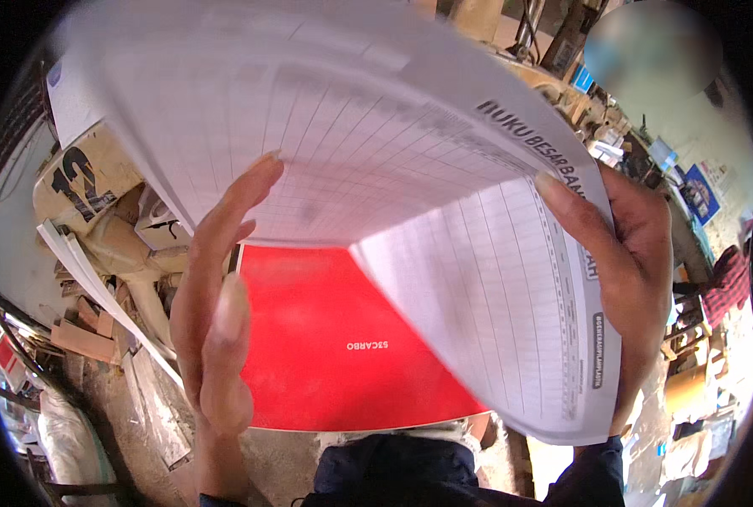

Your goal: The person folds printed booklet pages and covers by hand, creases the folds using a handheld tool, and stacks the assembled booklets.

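Gripping a notebook (469, 287) by its right edge with the right hand (630, 262): pressing on the front of the paper with the thumb (575, 207), wrapping behind the sheet with the other fingers (642, 198). Closed on it, clearly.

With the left hand (207, 313), seen edge-on at the notebook's left side: reaching up in front of the lined pages (224, 93) with one long finger, thumb lower, over the left edge of the red cover (334, 313). Cannot tell whether gripping that edge or just resting there.

Held open in the air between both hands, in front of dark clothing (393, 469). Bowed upward and spread wide at the top, folded over into a curved flap on the right, with bold dark print along the outer margin. Below the pages, flat red with small pale print.

Farther out, past the notebook's left edge: long white strips (97, 287), a pale panel (89, 182) with large dark marks, brown blocks (87, 334), a worn board (161, 414) on the floor (279, 460), a whitish sack (72, 431). Past the right edge: a blue poster (699, 194) on a pale wall (723, 144), red checked cloth (725, 281) lower down. Blurred clutter beyond, too small to sort.
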`<action>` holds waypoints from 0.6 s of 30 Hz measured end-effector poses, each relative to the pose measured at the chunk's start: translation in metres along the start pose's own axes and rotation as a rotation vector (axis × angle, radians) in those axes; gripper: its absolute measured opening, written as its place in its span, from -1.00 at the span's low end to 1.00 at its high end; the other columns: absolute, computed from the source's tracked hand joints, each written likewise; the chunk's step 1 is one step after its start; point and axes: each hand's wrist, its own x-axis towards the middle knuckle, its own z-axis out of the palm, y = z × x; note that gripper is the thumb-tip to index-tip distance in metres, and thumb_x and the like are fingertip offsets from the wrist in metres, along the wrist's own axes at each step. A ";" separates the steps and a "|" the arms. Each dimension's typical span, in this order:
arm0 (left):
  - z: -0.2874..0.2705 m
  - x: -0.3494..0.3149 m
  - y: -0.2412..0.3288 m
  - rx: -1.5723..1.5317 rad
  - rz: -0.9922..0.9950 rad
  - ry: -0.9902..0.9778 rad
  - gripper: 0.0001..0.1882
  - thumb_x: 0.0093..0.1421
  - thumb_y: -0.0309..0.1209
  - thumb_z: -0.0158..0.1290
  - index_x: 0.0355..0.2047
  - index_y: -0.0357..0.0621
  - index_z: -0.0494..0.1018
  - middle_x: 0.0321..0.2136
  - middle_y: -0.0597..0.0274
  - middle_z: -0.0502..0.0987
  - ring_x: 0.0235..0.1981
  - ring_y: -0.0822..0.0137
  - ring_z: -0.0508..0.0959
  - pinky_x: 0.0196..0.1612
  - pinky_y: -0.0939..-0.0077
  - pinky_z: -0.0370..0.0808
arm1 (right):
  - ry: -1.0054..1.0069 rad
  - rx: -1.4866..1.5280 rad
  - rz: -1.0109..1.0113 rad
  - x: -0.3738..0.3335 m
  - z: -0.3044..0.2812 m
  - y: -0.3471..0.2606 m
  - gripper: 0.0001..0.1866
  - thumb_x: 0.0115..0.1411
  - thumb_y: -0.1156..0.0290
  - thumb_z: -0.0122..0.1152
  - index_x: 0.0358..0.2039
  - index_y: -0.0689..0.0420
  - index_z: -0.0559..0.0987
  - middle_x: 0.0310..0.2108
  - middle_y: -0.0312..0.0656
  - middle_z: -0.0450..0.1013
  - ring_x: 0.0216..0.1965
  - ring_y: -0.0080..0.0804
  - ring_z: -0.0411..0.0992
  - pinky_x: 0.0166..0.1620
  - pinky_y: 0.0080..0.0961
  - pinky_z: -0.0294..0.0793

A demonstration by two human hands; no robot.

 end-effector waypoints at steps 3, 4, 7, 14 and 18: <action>0.001 0.008 -0.012 0.165 0.144 0.046 -0.47 0.34 -0.24 0.01 0.27 -0.15 0.41 0.26 -0.05 0.47 0.31 0.02 0.42 0.17 0.00 0.47 | 0.027 0.173 0.050 -0.002 -0.005 -0.009 -0.71 0.24 0.41 0.33 -0.16 0.40 0.67 -0.36 -0.09 0.64 -0.43 -0.58 0.51 -0.27 -0.62 0.43; -0.003 0.010 -0.020 0.233 0.226 0.120 -0.50 0.27 -0.46 0.12 0.24 -0.13 0.42 0.24 0.00 0.49 0.29 0.07 0.44 0.15 0.06 0.50 | 0.048 0.206 0.075 -0.003 -0.010 -0.010 -0.71 0.23 0.41 0.34 -0.16 0.39 0.66 -0.35 -0.07 0.64 -0.40 -0.57 0.52 -0.24 -0.61 0.44; -0.018 0.018 -0.039 0.560 0.336 0.411 -0.50 0.27 -0.40 0.19 0.22 -0.12 0.42 0.21 0.03 0.52 0.27 0.10 0.46 0.14 0.08 0.51 | 0.089 0.279 0.093 -0.006 -0.007 -0.014 -0.71 0.21 0.42 0.35 -0.15 0.38 0.62 -0.32 -0.04 0.63 -0.35 -0.52 0.54 -0.19 -0.58 0.47; -0.020 0.010 -0.037 0.533 0.325 0.255 -0.44 0.25 -0.40 0.23 0.25 -0.12 0.40 0.29 0.04 0.44 0.30 0.07 0.42 0.19 0.04 0.48 | -0.060 0.359 0.218 -0.011 -0.002 -0.010 -0.68 0.22 0.45 0.32 -0.08 0.40 0.67 -0.32 -0.03 0.67 -0.38 -0.48 0.58 -0.26 -0.57 0.48; -0.012 0.003 -0.038 0.419 0.193 0.025 -0.42 0.15 -0.52 0.24 0.22 -0.05 0.48 0.33 0.06 0.39 0.34 0.05 0.38 0.33 0.06 0.39 | -0.261 0.303 0.368 -0.023 0.013 0.046 -0.65 0.29 0.39 0.32 -0.01 0.36 0.66 -0.29 -0.18 0.66 -0.32 -0.60 0.54 -0.22 -0.61 0.47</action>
